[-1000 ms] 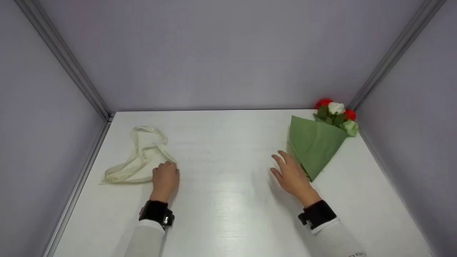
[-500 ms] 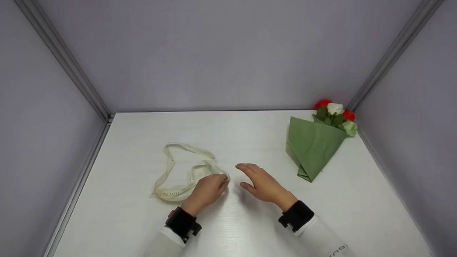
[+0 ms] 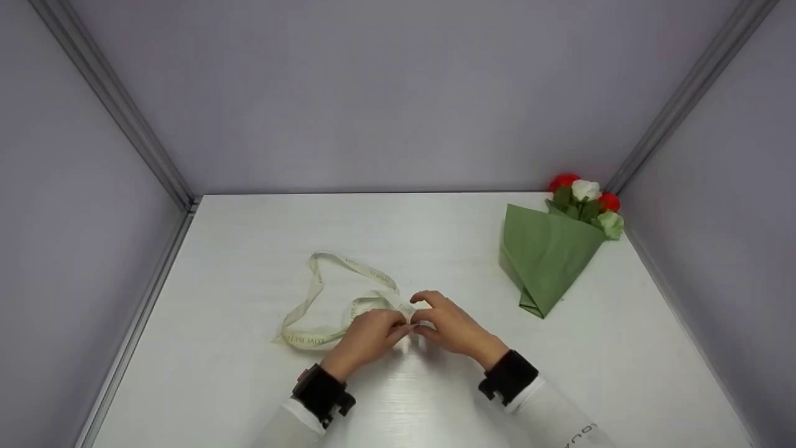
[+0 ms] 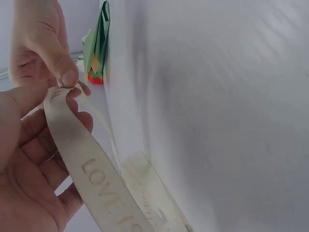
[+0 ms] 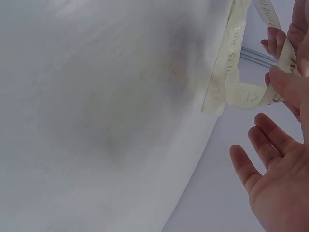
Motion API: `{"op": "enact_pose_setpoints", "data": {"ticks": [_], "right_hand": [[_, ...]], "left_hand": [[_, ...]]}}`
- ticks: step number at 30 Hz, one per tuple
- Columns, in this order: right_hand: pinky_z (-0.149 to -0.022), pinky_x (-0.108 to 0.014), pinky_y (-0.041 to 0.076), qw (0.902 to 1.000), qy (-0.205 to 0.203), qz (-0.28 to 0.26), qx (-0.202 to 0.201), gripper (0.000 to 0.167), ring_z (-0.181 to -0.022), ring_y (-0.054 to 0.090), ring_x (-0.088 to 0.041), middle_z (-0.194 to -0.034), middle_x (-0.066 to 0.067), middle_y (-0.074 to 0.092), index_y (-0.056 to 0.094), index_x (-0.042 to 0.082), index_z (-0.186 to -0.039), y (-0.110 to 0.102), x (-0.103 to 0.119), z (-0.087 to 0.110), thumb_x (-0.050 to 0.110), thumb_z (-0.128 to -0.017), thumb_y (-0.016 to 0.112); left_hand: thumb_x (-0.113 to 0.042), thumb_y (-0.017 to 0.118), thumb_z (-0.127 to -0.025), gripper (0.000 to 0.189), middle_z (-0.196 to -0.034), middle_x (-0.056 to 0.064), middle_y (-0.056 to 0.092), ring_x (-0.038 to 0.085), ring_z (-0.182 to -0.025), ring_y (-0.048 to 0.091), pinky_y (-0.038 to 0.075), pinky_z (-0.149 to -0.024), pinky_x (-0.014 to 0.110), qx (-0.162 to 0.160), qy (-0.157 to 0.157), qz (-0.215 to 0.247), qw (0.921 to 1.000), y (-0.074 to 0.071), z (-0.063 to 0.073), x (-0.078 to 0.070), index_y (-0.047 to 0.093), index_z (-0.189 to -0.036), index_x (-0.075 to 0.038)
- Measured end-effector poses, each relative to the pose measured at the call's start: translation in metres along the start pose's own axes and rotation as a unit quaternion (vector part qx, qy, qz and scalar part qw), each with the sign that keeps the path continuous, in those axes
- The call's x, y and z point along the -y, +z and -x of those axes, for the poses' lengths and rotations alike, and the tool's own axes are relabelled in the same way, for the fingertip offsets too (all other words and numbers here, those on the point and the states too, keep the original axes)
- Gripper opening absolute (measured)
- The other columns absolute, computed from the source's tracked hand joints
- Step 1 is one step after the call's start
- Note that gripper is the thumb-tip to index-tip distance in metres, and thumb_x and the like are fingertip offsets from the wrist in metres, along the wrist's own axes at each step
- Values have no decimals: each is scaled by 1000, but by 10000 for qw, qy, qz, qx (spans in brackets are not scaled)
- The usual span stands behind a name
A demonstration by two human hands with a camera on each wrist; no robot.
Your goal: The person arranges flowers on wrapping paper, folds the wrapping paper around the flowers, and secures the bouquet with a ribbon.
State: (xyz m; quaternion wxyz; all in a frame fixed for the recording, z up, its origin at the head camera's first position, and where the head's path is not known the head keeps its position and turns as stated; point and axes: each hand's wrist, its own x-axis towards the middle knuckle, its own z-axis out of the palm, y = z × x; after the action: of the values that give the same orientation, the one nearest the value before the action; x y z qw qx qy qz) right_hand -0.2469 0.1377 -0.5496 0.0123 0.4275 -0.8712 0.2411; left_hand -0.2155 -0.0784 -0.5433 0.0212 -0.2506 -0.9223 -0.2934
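Note:
A long cream ribbon (image 3: 367, 270) with printed lettering lies in loose loops on the white table, left of centre. Near the table's front middle, my left hand (image 3: 367, 338) pinches one part of it between thumb and fingers. My right hand (image 3: 459, 328) meets it there, thumb and index finger pinching the ribbon right beside the left fingertips. In the left wrist view, a strip of the ribbon (image 4: 91, 159) hangs down from both hands, its letters facing the camera. The right wrist view shows the other fingers (image 5: 265, 145) of my right hand spread, away from the ribbon.
A bouquet in green wrapping paper (image 3: 550, 258) lies at the right back of the table (image 3: 261, 398), its red, white and pale green flowers (image 3: 584, 190) towards the far corner. Grey walls (image 3: 398, 99) enclose the back and both sides.
My left hand has carried the ribbon rightward to the table's middle, dragging its loops along. My right hand has moved left from beside the bouquet and now pinches the ribbon too.

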Motion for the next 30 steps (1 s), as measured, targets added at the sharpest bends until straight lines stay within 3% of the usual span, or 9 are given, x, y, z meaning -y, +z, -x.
{"op": "enact_pose_setpoints", "data": {"ticks": [3,6,9,12,16,20,23,26,30], "right_hand": [[-87,-37,49,9998,32,157,-155,4,-103,56,-22,-113,-7,56,75,15,-91,-3,-5,2,14,-87,76],[-78,-35,50,9995,227,186,-103,5,-90,58,-18,-103,-3,56,77,13,-91,-9,-10,7,11,-86,77],[-72,-33,52,9987,508,75,-16,6,-82,60,-18,-97,-2,59,77,8,-92,-15,-18,14,5,-88,73],[-70,-32,53,9965,827,-88,-53,8,-79,61,-18,-91,-2,61,76,4,-91,-20,-28,21,6,-90,69],[-69,-32,51,9863,1616,-182,-280,26,-76,60,-13,-86,4,61,77,7,-84,-28,-37,32,26,-97,64],[-58,-32,46,9698,2393,67,-473,42,-62,53,-11,-73,7,58,69,13,-63,-38,-42,40,37,-97,62],[-53,-31,43,9663,2548,262,-252,42,-58,50,-11,-68,7,56,64,15,-54,-42,-45,43,34,-91,70],[-54,-31,43,9659,2568,287,170,35,-62,50,-10,-73,10,56,65,18,-54,-44,-42,42,32,-82,80],[-59,-33,45,9674,2486,392,290,27,-67,52,-12,-79,6,57,65,18,-62,-39,-36,29,31,-77,84]], "left_hand": [[-20,61,-97,13,-84,-1,64,16,-73,60,50,-64,35,-490,-380,-373,9974,2,0,16,70,-93,-11],[-17,66,-92,16,-93,9,63,27,-82,63,51,-68,44,-835,-911,-1053,9867,1,2,40,69,-104,-6],[-22,69,-91,27,-97,14,60,34,-86,60,49,-68,49,-727,-1496,-1561,9736,-3,8,60,67,-111,-3],[-26,66,-94,27,-95,17,59,37,-88,58,48,-68,52,-559,-1872,-1721,9655,-9,16,74,67,-108,-3],[-22,66,-94,23,-95,20,58,40,-93,57,48,-71,55,-377,-2154,-1780,9594,-21,23,86,68,-105,-2],[-15,73,-86,26,-98,22,56,40,-97,55,47,-74,55,-454,-2318,-1798,9549,-28,28,95,66,-106,1],[-7,74,-82,25,-98,23,52,40,-95,53,47,-71,52,-844,-2266,-1820,9531,-31,29,100,63,-101,3],[0,69,-81,25,-99,24,48,41,-94,51,46,-69,51,-1237,-2270,-1821,9487,-33,29,102,58,-103,6],[-1,67,-83,40,-105,28,47,44,-94,52,46,-70,53,-1387,-2639,-1620,9407,-33,30,103,51,-119,10]]}}
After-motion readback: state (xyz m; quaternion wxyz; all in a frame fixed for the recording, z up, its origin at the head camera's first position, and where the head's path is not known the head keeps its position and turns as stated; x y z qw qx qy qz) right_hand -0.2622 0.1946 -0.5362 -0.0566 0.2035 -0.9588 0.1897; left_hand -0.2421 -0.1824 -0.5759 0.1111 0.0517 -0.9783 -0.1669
